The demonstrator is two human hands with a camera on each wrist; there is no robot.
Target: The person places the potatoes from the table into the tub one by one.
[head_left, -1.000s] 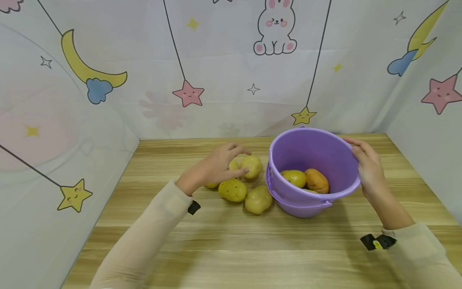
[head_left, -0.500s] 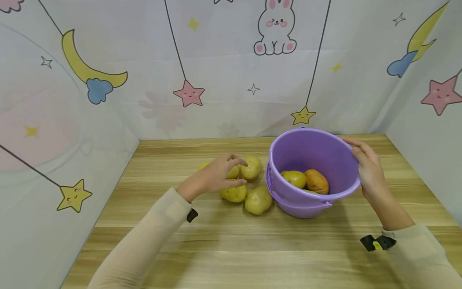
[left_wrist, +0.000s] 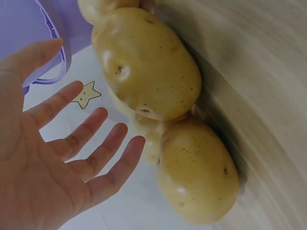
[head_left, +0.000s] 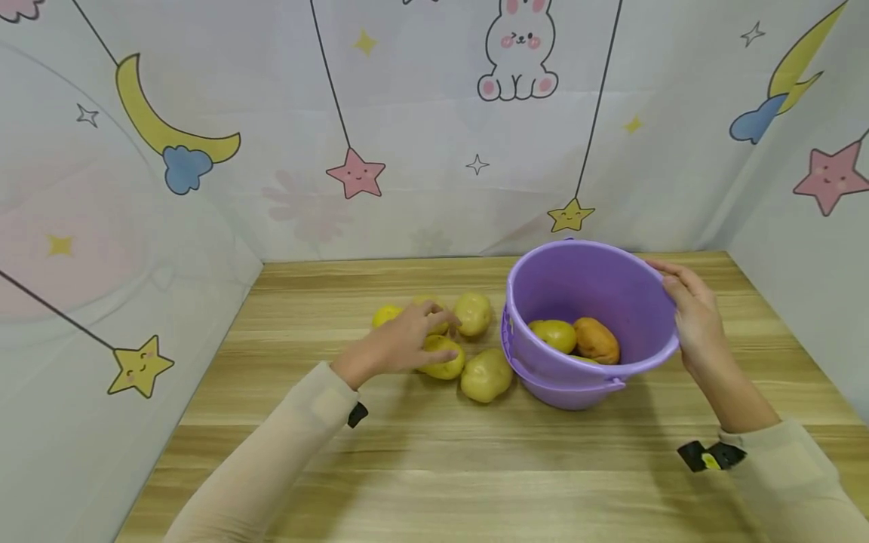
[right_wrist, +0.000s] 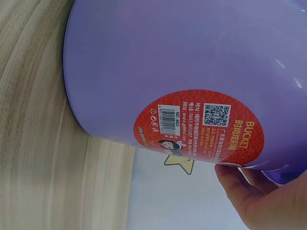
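My left hand hovers over a group of yellow potatoes, thumb and fingers spread above the nearest potato. The left wrist view has the palm facing up close, with relaxed fingers apart from a large speckled potato and another potato below it. A purple bucket stands on the right, tilted toward me. My right hand grips its right rim, the thumb on the near side and fingers behind. Inside the bucket lie a yellow potato and an orange-brown one, with part of another below.
Further potatoes lie between hand and bucket: a pale potato at the back and a potato in front, close to the bucket. The wood-grain table ends at a patterned cloth backdrop. A red label is on the bucket's side.
My left hand has moved back from the rear potatoes, down and slightly toward me, over the front left potato. My right hand and the bucket have stayed in place.
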